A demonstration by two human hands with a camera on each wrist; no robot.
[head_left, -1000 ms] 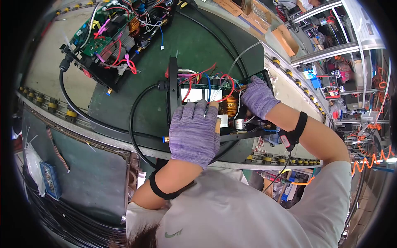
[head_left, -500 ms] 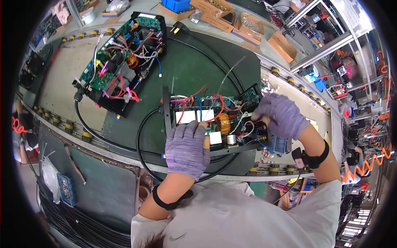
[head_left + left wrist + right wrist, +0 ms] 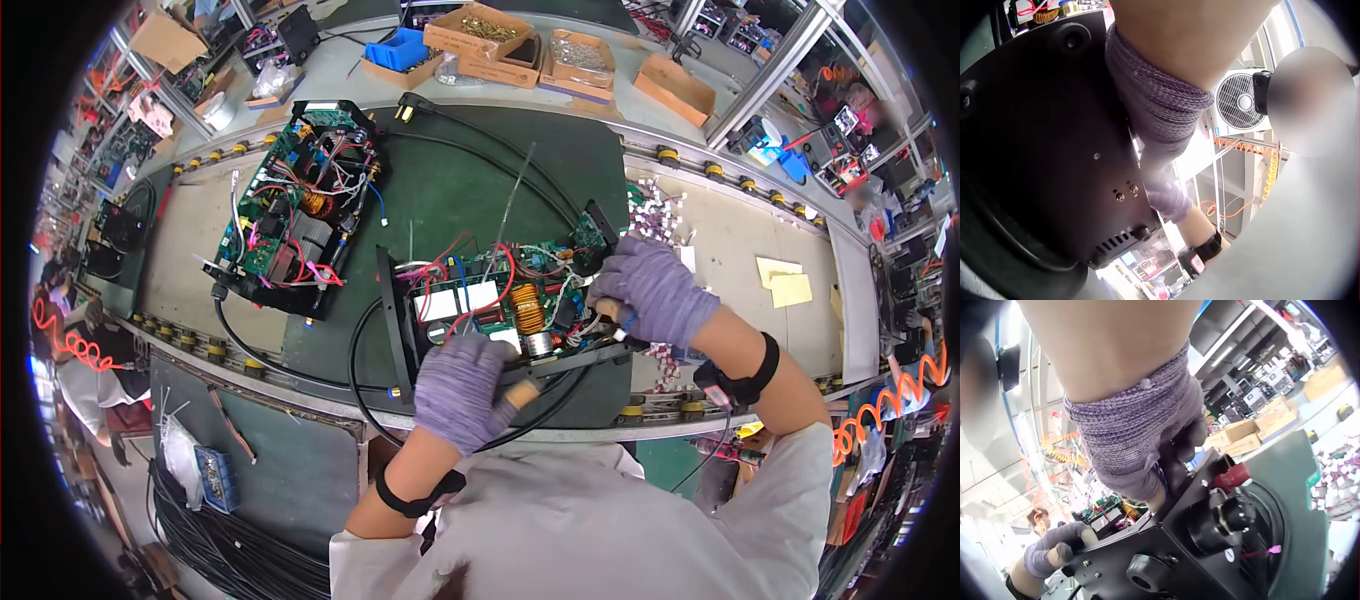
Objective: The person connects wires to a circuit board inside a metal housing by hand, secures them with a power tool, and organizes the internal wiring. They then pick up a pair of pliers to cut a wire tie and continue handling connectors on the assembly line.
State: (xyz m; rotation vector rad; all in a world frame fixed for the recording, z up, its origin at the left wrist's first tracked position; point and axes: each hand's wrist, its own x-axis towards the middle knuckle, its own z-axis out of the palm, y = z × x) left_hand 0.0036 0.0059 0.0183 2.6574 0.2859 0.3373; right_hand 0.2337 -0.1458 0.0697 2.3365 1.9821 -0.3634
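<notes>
Gripping the open inverter chassis [image 3: 500, 300] at both ends, the person looks roughly midway through assembly: the copper coil [image 3: 527, 305] and red wires [image 3: 503, 270] sit fitted between the two sets of fingers, yet no cover is on. The left hand [image 3: 465, 390] curls over the near side panel, while the right hand [image 3: 650, 295] wraps the front panel beside its knobs [image 3: 1235, 515]. Beyond the fingertips lies a second open unit [image 3: 295, 215], and a black cable [image 3: 352, 350] loops left of the left hand, all on the green mat [image 3: 460, 170]
</notes>
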